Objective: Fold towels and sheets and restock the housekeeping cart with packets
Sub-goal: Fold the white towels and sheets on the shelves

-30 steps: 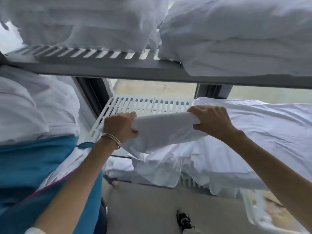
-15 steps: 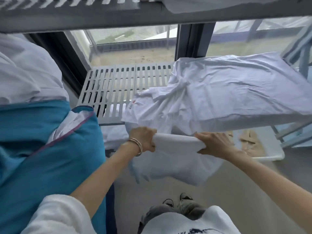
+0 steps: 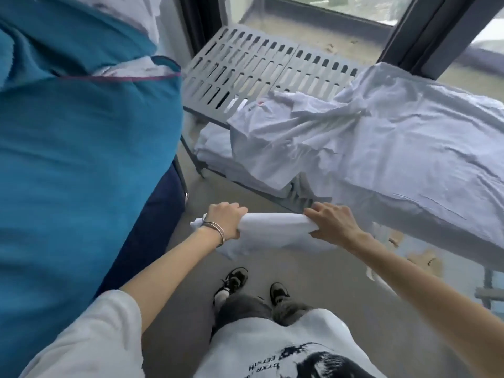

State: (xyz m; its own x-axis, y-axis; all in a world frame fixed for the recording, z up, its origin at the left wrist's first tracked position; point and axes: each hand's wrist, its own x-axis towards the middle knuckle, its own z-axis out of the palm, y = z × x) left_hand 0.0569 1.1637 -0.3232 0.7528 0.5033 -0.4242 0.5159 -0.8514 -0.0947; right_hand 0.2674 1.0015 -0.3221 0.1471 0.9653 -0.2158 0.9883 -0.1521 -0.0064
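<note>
A white sheet (image 3: 275,229) is bunched into a thick roll and held level above the floor, with loose cloth hanging below it. My left hand (image 3: 225,221), with bangles at the wrist, grips its left end. My right hand (image 3: 331,223) grips its right end, fingers curled over the top. Both hands are in front of the grey slatted cart shelf (image 3: 245,72), clear of it. A crumpled pale sheet pile (image 3: 381,137) covers the right half of that shelf and droops over its front edge.
A large teal laundry bag (image 3: 81,159) stuffed with white linen fills the left side. More white linen (image 3: 215,154) lies on a lower shelf. Dark window frames (image 3: 425,31) stand behind the cart. My shoes (image 3: 234,279) are on the grey floor below.
Both hands have pulled the rolled sheet off the shelf, back and down toward me. The view has tilted downward, so the upper shelf with folded linen is out of sight.
</note>
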